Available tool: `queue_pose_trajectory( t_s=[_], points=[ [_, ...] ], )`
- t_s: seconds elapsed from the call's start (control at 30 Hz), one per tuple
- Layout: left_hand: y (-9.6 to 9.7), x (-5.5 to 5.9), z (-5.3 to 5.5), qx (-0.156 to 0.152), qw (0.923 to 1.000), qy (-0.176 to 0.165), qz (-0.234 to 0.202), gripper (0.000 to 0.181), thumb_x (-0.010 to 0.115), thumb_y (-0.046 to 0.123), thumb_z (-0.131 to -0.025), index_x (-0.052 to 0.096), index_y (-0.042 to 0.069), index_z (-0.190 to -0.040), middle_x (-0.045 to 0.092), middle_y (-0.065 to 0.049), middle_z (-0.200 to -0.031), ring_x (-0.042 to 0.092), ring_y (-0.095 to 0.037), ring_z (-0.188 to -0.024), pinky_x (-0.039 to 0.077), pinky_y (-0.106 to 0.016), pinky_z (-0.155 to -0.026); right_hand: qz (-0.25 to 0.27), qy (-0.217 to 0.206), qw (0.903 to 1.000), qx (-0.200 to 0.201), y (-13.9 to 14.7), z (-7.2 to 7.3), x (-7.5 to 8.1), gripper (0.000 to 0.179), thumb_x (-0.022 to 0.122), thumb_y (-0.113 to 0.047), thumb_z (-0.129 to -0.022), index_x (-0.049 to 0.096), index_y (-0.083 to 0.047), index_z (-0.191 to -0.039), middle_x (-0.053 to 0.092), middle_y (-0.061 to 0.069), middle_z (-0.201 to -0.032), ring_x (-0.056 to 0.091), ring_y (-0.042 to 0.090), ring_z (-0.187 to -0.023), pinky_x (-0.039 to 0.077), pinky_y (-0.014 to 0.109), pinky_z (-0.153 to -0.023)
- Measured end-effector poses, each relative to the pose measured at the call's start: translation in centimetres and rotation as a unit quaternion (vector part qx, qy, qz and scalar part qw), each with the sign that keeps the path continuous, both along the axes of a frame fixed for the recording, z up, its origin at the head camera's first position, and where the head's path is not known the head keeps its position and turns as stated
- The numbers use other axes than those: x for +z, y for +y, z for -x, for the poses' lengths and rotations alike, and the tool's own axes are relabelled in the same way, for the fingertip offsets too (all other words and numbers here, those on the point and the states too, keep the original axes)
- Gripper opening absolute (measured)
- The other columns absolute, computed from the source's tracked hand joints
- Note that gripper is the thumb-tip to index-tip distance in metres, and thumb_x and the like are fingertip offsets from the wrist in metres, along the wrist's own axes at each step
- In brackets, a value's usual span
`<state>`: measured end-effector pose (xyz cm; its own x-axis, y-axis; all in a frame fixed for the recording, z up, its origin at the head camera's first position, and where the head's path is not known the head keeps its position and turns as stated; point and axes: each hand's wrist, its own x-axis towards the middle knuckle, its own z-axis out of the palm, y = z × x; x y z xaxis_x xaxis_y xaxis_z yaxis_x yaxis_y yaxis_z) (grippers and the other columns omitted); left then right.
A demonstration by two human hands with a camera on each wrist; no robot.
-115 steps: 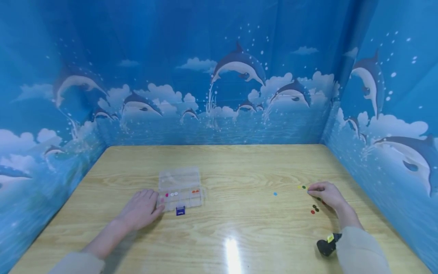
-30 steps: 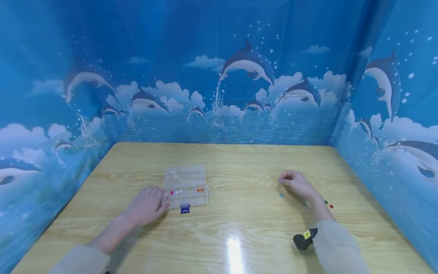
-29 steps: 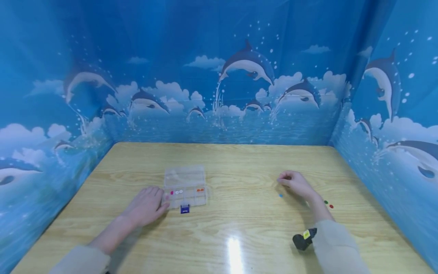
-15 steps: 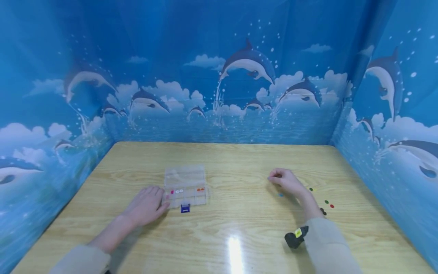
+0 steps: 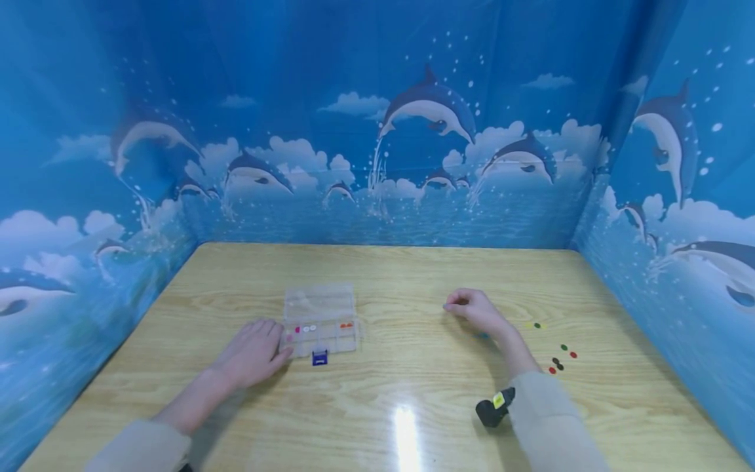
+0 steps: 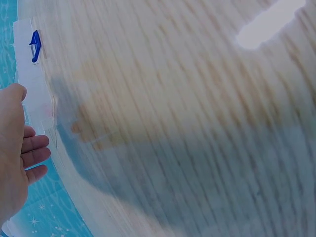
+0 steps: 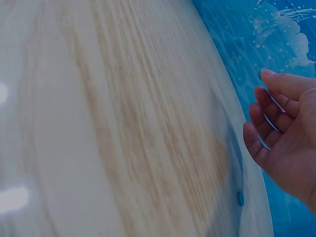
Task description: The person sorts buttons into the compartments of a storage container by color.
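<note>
My left hand [image 5: 250, 354] lies at the left side of a clear plastic compartment box [image 5: 330, 345], its thumb at the front left corner. The box's lid is raised, and a blue latch [image 5: 320, 358] sits at its front. Inside are pink, white [image 5: 309, 329] and orange buttons [image 5: 346, 326]. My right hand [image 5: 479, 313] is above the table to the right of the box, pinching a small blue button [image 7: 260, 74] between thumb and fingertip, mostly covered. Another blue button [image 7: 241, 198] lies on the table beneath that hand.
Right of my right forearm lie yellow and green buttons [image 5: 537, 325], another green one [image 5: 563, 347], red ones [image 5: 573, 354] and black ones [image 5: 558, 364]. A black device [image 5: 494, 410] is on my right wrist. A dolphin-print curtain [image 5: 354, 131] encloses the wooden table [image 5: 377, 406].
My right hand has come left from among the buttons at the right, with the small blue button, toward the box. Buttons behind it are uncovered. My left hand has stayed by the box.
</note>
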<state>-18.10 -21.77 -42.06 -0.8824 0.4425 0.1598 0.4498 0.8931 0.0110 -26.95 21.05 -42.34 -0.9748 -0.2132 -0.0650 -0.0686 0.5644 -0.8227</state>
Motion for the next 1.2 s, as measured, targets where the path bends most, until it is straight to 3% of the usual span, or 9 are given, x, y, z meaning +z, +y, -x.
queue_pose_trajectory(
  t_s=[0.2, 0.7, 1.2],
  points=[
    [0.0, 0.0, 0.0, -0.001, 1.0, 0.001, -0.001, 0.029, 0.056, 0.033, -0.09, 0.055, 0.004, -0.091, 0.054, -0.011, -0.09, 0.054, -0.031, -0.092, 0.042, -0.05, -0.09, 0.016, 0.008, 0.9998, 0.012, -0.8, 0.0, -0.1, 0.015, 0.063, -0.014, -0.087, 0.062, -0.002, -0.095, 0.06, 0.007, -0.092, 0.053, 0.02, -0.086, 0.045, 0.031, -0.074],
    [0.1, 0.1, 0.0, 0.005, 0.9999, -0.01, 0.005, 0.036, 0.054, 0.035, -0.091, 0.056, -0.001, -0.1, 0.056, -0.015, -0.097, 0.053, -0.033, -0.099, 0.039, -0.052, -0.094, 0.056, -0.002, 0.998, 0.03, -3.1, 0.1, -0.4, 0.015, 0.065, -0.015, -0.087, 0.063, -0.002, -0.094, 0.06, 0.006, -0.09, 0.051, 0.019, -0.081, 0.045, 0.03, -0.068],
    [0.1, 0.1, 0.0, 0.001, 1.0, -0.004, 0.007, 0.038, 0.053, 0.033, -0.092, 0.055, -0.003, -0.102, 0.056, -0.017, -0.1, 0.052, -0.035, -0.101, 0.038, -0.052, -0.096, 0.086, 0.025, 0.9946, 0.052, -6.5, 0.2, -0.2, 0.012, 0.066, -0.013, -0.085, 0.064, -0.003, -0.091, 0.061, 0.003, -0.089, 0.054, 0.018, -0.087, 0.044, 0.03, -0.076]
  ],
)
